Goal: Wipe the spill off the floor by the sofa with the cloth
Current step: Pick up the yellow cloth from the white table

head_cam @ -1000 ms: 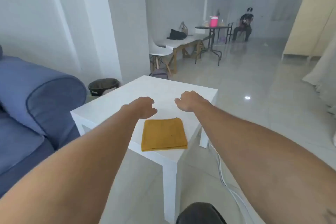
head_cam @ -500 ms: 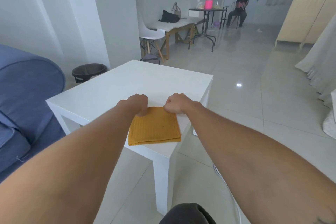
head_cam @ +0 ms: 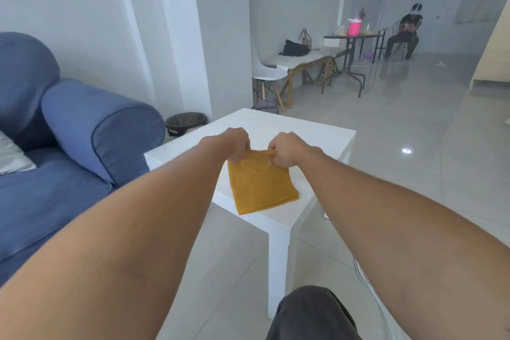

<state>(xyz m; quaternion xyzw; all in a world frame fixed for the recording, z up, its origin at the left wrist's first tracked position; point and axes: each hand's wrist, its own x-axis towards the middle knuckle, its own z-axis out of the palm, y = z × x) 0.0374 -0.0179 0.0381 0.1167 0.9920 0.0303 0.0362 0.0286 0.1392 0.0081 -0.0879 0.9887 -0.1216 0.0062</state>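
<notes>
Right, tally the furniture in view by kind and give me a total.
Sofas: 1, the blue sofa on the left.
Tables: 3, the white side table under the orange cloth, the wooden-legged table, and the dark round-legged table.
Chairs: 2, the white chair and the far chair, which has a person sitting on it.
Total: 6

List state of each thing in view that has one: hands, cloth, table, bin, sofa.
left hand: closed, pinching cloth's far edge
right hand: closed, pinching cloth's far edge
cloth: folded, far edge lifted, near edge on table
white table: upright
bin: upright, open-topped
sofa: unoccupied, grey cushion on seat
</notes>
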